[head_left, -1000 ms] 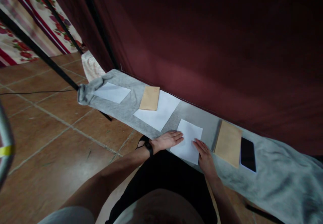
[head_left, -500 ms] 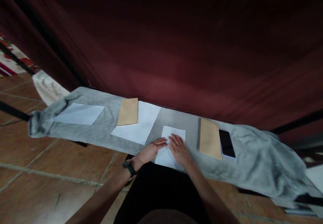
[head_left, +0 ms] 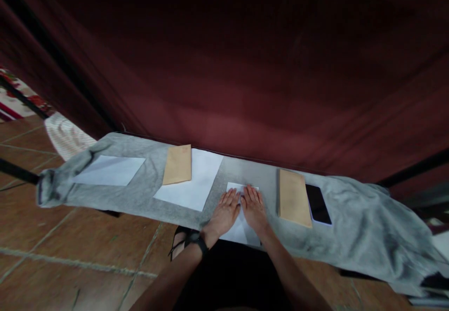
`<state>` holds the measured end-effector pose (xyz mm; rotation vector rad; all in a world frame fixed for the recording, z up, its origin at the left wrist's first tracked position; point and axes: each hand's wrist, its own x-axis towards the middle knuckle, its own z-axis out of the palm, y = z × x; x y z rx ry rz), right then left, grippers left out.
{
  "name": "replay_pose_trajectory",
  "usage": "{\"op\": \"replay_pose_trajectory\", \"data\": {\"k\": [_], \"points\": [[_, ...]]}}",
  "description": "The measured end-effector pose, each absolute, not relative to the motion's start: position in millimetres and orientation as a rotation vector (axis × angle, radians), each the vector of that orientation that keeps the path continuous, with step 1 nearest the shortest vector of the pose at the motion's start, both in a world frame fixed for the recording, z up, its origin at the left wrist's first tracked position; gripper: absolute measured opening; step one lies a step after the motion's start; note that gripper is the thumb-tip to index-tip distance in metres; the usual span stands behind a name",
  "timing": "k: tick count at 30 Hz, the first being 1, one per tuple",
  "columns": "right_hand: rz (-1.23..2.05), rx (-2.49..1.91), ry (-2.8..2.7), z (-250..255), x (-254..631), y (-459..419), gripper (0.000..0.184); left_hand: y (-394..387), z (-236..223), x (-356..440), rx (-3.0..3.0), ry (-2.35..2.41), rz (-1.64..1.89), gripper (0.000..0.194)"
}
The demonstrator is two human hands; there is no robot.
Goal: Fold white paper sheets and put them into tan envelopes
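A white sheet of paper (head_left: pixel 234 234), which looks folded to a smaller size, lies on the grey cloth close to my lap. My left hand (head_left: pixel 226 210) rests flat on its left side, fingers stretched away from me. Beside it, my right hand (head_left: pixel 254 207) lies flat on the paper's right half, fingers extended too. The two hands almost meet along the middle and cover much of the sheet. To the right is a stack of brown envelopes (head_left: pixel 294 198), with a dark-screened phone (head_left: pixel 318 204) against it.
A grey cloth (head_left: pixel 133 196) covers the narrow bench. Left of my hands a brown envelope (head_left: pixel 177 165) overlaps a larger white sheet (head_left: pixel 203 175). Another white sheet (head_left: pixel 110 170) lies farther left. A dark red curtain (head_left: pixel 224 91) hangs along the back edge.
My left hand has moved onto the paper and turned to point forward, beside the right hand. The right hand's fingers have straightened forward. The view has tilted slightly up.
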<state>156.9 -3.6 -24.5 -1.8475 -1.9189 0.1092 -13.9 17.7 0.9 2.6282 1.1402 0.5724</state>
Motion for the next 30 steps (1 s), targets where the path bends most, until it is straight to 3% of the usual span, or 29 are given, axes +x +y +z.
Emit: {"op": "replay_pose_trajectory", "data": {"k": [6, 13, 19, 26, 30], "points": [[-0.059, -1.972, -2.026, -31, 166, -32, 0.054, 17, -14, -4, 2.733, 1.428, 0.373, 0.06], [-0.161, -1.955, -2.009, -35, 179, -46, 0.057, 19, 1, -19, 2.673, 1.617, 0.388, 0.058], [-0.182, -1.941, -2.002, -36, 179, -48, 0.057, 34, 14, -50, 2.366, 2.211, 0.38, 0.055], [-0.175, -1.932, -2.005, -33, 178, -48, 0.056, 46, 29, -69, 2.381, 2.082, 0.203, 0.03], [-0.173, -1.934, -2.011, -33, 179, -49, 0.056, 46, 36, -70, 2.409, 2.005, 0.2, 0.028]]}}
